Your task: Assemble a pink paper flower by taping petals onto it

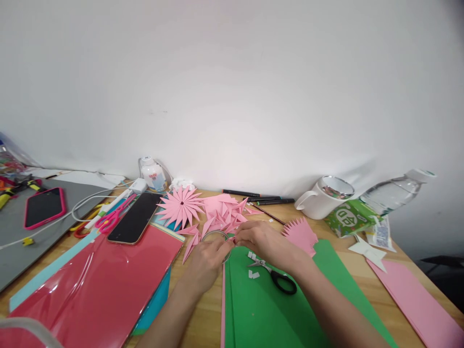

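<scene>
My left hand and my right hand meet above the front of the pink pile, fingertips closed in a pinch. A small bit of folded pink paper shows between them, mostly hidden by fingers. Behind and under my left hand is a roll of clear tape; whether the hand touches it I cannot tell. Loose pointed pink paper pieces lie beyond the hands, beside a spiky pink paper wheel. Below my right hand, black-handled scissors lie slightly open on green paper, near small white scraps.
A pink fan-like paper strip lies to the right. Farther right stand a white mug, a green box and a leaning water bottle. At left are a black phone, pink scissors and red paper in plastic.
</scene>
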### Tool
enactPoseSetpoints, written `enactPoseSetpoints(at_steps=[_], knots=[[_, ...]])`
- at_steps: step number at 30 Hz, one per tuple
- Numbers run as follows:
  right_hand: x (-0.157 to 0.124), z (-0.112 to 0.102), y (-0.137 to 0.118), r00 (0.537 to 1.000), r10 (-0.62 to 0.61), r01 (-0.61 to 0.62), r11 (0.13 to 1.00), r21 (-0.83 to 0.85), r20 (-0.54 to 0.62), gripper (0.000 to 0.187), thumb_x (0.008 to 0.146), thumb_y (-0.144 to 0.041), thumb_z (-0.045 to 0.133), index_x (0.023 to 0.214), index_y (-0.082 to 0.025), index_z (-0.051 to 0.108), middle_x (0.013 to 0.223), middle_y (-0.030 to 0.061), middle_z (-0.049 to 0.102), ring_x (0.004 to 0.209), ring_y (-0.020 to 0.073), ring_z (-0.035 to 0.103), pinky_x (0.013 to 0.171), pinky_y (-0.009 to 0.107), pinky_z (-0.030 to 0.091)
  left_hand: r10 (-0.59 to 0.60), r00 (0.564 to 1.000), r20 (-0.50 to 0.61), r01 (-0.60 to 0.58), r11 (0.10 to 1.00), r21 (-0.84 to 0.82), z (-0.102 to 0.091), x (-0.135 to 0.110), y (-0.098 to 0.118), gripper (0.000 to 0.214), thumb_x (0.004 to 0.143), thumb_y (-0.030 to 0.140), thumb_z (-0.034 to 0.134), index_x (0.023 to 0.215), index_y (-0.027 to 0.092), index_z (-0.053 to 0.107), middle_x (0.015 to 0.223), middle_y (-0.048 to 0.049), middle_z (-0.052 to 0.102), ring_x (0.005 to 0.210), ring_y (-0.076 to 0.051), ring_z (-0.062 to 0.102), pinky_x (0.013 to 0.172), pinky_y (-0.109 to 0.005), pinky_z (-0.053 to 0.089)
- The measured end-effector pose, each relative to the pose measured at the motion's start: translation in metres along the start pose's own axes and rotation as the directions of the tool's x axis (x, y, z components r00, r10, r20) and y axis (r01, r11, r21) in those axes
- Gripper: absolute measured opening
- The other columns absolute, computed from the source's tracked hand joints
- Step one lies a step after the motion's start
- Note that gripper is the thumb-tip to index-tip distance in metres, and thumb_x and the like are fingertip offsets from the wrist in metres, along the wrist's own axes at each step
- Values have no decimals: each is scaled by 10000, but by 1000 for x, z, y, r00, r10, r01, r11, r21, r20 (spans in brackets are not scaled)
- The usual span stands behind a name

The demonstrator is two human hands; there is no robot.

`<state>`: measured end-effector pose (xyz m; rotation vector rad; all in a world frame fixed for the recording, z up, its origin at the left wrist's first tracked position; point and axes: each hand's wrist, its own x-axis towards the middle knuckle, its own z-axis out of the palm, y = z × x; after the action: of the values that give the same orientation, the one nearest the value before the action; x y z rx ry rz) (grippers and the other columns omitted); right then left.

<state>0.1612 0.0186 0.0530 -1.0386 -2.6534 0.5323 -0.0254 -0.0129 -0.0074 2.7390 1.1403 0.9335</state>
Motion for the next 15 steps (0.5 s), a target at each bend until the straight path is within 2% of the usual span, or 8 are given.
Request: enactPoseSetpoints(at_steps=[4,8,15], knots=[[1,7,4,999,-34,33,998,-50,-17,275,886,-110,509,627,-138,598,712,36,617,652,124,533,580,235,333,-21,999,45,21,1000,0,-1,0,-1,253,880,66,390,1019,174,572,861,-54,619,845,-157,584,703,-264,437],[1,8,4,999,-46,46,994,-102,5,290,888,-106,504,610,-138,582,685,30,603,634,122,520,572,237,315,-11,999,40,11,1000,-1,0,-1,-2,255,873,70,400,1031,178,569,864,-55,621,840,-161,587,705,-273,445],[2,5,2,999,-35,34,998,-45,-13,264,899,-126,498,656,-140,598,719,33,626,673,129,543,599,228,346,2,1000,14,-3,999,42,3,-3,-5,243,886,80,393,1027,175,567,856,-56,630,813,-163,603,661,-266,445]])
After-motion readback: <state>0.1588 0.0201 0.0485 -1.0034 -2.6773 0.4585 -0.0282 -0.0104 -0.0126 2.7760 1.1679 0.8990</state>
